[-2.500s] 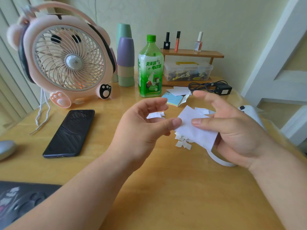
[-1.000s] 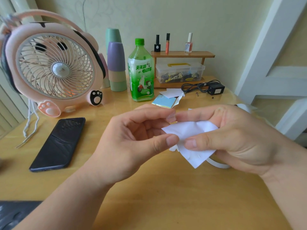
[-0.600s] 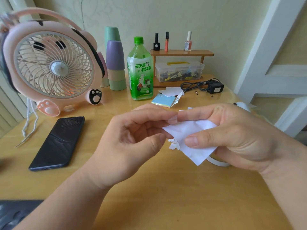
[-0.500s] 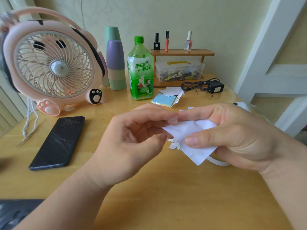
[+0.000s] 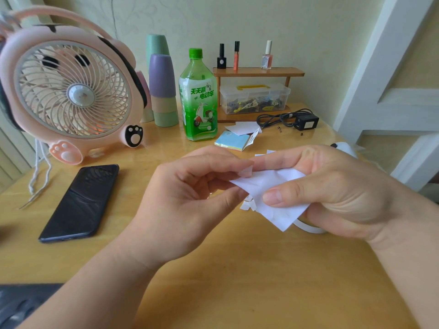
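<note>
Pale yellow wall behind, and in front of it a glossy, honey-coloured wooden table (image 5: 237, 269) that mirrors what stands on it. Above its middle both hands hold one sheet of thin white paper (image 5: 282, 214) – creased, roughly diamond-shaped, with its lowest corner pointing down at the tabletop.

The right hand (image 5: 337, 191) has most of the sheet. Its thumb lies flat across the front, its index finger runs along the top edge, and the other fingers are curled in behind. The left hand (image 5: 190, 198) is half closed, with thumb and index fingertip pinching the paper's left corner and the remaining fingers tucked into the palm. The two index fingertips touch.

Small, ragged white scraps (image 5: 248, 205) lie on the table just under the sheet's left edge. A thin white loop (image 5: 306, 227) shows from beneath the right hand.

To the left stands a round pink plastic fan (image 5: 71, 91) with a ribbed grille and paw-shaped feet. A flat black phone (image 5: 80, 201) lies near it, shiny and face up. Further back are a stack of matte pastel cups (image 5: 162, 91) and a clear green bottle (image 5: 199, 100) with a printed label. Behind them a small wooden shelf (image 5: 259, 71) carries three nail-polish bottles, with a clear lidded box (image 5: 255, 98) under it. A coiled black cable (image 5: 280, 118) and a square pad (image 5: 231, 143) of pastel notes lie in front of the shelf.
</note>
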The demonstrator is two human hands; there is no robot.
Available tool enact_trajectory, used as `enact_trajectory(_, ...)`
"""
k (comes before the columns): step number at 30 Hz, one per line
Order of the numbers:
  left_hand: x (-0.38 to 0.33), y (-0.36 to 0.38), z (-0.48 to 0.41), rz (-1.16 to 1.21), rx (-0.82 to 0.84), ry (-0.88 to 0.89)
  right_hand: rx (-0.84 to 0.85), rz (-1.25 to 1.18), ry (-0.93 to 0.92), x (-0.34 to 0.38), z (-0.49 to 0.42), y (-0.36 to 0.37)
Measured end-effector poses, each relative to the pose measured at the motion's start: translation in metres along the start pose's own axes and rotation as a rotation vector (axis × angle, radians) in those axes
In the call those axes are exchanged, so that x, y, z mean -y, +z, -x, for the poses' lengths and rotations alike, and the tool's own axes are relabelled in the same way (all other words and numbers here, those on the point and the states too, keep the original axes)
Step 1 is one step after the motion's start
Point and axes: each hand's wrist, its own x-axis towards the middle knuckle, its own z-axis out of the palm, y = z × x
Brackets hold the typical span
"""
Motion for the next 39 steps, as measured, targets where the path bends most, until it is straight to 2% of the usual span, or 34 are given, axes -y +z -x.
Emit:
enact_trajectory(13, -0.006, -0.001, 0.0, -0.193, -0.037, 0.013, 0.001, -0.058, 0.01, -0.005, -0.003, -0.005)
enact_trajectory(19, -0.01, 0.001, 0.002, -0.179, -0.004, -0.014, 0.165, -0.147, 0.039, -0.005, -0.006, -0.005)
enact_trajectory(30, -0.008, 0.001, -0.001, -0.214, -0.151, -0.214, -0.002, -0.113, 0.238, -0.008, -0.01, -0.005)
enact_trajectory(32, -0.005, 0.002, -0.002, -0.207, -0.164, -0.27, -0.071, -0.043, 0.193, -0.008, -0.01, -0.004)
enact_trajectory(35, -0.003, 0.004, -0.002, -0.154, -0.195, -0.327, -0.114, 0.06, 0.032, -0.013, -0.012, -0.001)
enact_trajectory(39, -0.006, 0.005, -0.002, -0.131, -0.171, -0.349, -0.336, 0.282, -0.128, -0.023, -0.015, 0.0)
